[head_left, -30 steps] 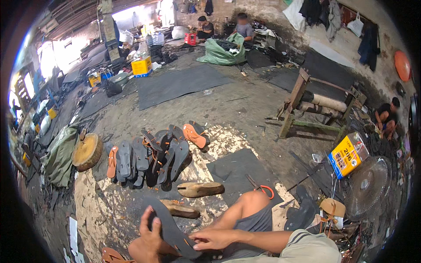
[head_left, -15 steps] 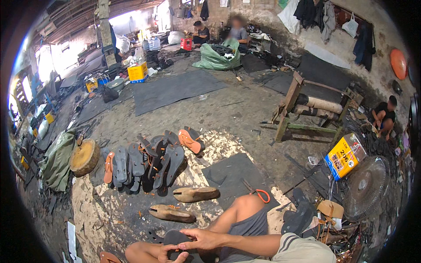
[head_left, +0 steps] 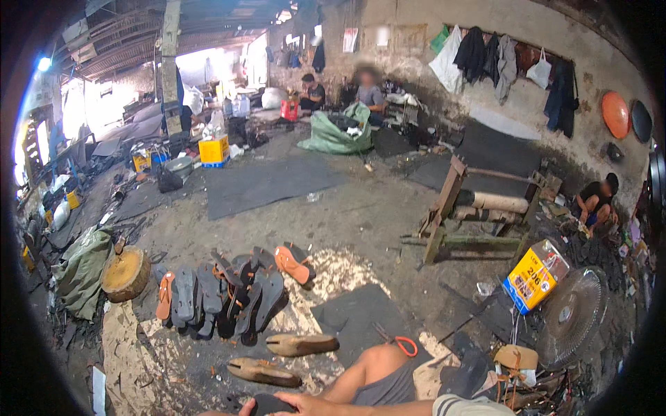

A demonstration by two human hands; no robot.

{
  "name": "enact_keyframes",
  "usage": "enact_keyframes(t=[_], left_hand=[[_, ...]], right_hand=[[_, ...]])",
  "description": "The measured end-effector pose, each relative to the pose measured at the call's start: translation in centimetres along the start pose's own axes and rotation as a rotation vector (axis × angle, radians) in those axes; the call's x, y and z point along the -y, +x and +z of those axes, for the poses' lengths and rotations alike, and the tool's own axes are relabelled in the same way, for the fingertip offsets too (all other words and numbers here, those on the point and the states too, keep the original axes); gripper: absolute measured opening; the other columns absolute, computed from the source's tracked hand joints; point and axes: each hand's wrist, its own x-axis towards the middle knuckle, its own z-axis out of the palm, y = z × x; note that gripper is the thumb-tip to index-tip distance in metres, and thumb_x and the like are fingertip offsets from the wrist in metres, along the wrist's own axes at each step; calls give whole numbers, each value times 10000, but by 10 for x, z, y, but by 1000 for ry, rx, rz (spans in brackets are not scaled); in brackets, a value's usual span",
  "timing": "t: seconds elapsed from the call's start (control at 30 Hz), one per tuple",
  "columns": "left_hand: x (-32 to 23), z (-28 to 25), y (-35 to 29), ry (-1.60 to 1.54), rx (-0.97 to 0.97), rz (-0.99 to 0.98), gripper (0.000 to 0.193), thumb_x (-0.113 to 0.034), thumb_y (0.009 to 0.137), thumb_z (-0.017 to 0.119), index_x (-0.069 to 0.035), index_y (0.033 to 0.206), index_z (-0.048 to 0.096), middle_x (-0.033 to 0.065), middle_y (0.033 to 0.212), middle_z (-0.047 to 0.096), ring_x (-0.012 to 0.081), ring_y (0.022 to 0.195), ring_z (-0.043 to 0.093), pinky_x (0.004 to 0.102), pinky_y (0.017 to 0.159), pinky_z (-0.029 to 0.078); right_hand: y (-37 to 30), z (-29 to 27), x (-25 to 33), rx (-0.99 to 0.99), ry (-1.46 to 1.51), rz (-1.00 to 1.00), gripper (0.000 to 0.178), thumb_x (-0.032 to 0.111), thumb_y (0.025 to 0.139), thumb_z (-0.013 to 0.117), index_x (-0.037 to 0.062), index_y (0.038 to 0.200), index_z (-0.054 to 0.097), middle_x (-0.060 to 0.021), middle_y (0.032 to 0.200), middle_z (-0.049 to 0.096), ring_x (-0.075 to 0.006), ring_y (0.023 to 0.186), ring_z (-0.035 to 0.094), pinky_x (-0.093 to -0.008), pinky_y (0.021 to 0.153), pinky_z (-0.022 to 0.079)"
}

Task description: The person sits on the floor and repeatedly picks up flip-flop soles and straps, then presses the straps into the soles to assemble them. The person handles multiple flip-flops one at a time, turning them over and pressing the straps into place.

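"So, where's the sole (head_left: 269, 404)?"
"At the view's lower edge, between the left hand (head_left: 245, 408) and right hand (head_left: 301, 403). Both sets of fingers are clamped on it, partly cut off."
"And the surface?"
"A pale, black-stained mat (head_left: 130, 374) on a grimy floor (head_left: 333, 218). Sandals (head_left: 271, 304) lie beyond two wooden lasts (head_left: 303, 344)."
"The room?"
"A roller frame (head_left: 444, 208) stands rightward, clothes (head_left: 472, 57) hang along the worn wall (head_left: 416, 66), and people (head_left: 370, 97) sit farther off."

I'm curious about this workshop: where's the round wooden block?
In the head view, the block is on the left, between the green cloth and the sandals.
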Motion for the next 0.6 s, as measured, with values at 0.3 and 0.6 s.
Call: enact_keyframes(t=[0.3,0.6], left_hand=[[-5,1,-4,-8,2,-51,520,-98,994,636,-5,1479,474,195,1414,556,298,1271,552,405,1103,441],[6,-3,0,429,11,296,666,-226,1008,660,-7,1560,358,229,1560,399,368,1424,400,472,1197,318]], right_hand=[[-2,-3,26,-30,-76,12,359,238,899,702,-45,1102,613,-166,938,659,-236,873,619,-409,770,524],[9,-11,-5,27,64,201,542,260,1047,624,-32,1473,460,-102,1328,622,-167,1238,549,-329,1066,451]])
